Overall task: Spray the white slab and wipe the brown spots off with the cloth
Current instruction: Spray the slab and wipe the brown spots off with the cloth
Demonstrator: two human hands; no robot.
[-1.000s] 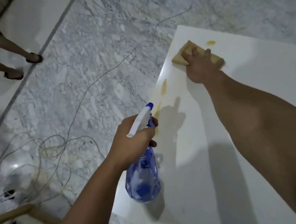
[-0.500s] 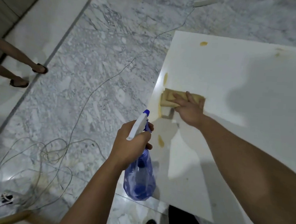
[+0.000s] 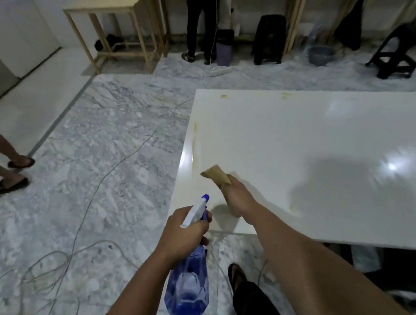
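I see the marble floor (image 3: 109, 150) filling the left half, with thin cables (image 3: 79, 222) trailing across it from twelve o'clock down toward seven. The white slab (image 3: 313, 150) takes up the right, from one to four o'clock, its near corner close to centre. Brown spots (image 3: 194, 141) streak along its left edge at about twelve o'clock from my hands; a small one (image 3: 223, 96) sits near the far corner and a faint one (image 3: 295, 209) lies at three o'clock. At the far wall stand wooden tables (image 3: 118, 11), black stools (image 3: 269, 38) and a person in dark trousers (image 3: 199, 21). At nine o'clock another person's sandalled feet (image 3: 16, 171) show. My left hand (image 3: 185, 234) is wrapped round the neck of the blue spray bottle (image 3: 188, 286), nozzle pointing up toward the slab, over the floor just off the near corner. My right hand (image 3: 238, 196) grips the tan cloth (image 3: 216, 176), bunched in curled fingers, at the slab's near-left corner; I cannot tell whether it touches the surface.
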